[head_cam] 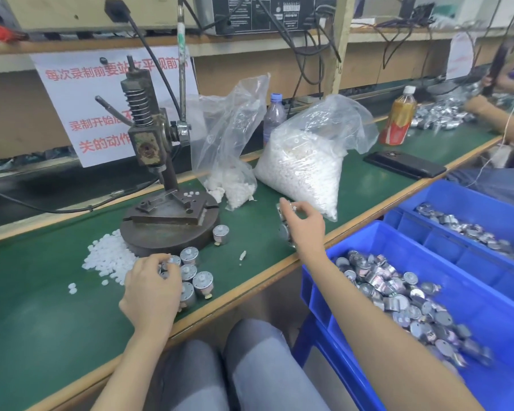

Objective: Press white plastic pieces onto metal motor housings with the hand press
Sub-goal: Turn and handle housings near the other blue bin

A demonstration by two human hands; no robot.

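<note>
Housings [197,280] stand upright in a small cluster at lower centre-left of the frame, just in front of the press [161,173] base; I judge they are staged there so each is a short reach from the plate under the ram. My left hand [152,289] lies over that cluster, fingers curled round one at its upper edge, probably setting it among the rest; my right hand [302,229], mid-frame, clasps a fistful of more housings above the bench [42,307], between the press and the bin [368,235] at lower right, which is full of them; that reads to me as a restocking carry. Pieces [107,258] lie in a loose heap against the left of the base, on the left hand's side, handy for picking; a few sit on the press plate; a bag [303,173] of spares stands behind. Nothing sits under the ram, so no pressing is under way yet.
</note>
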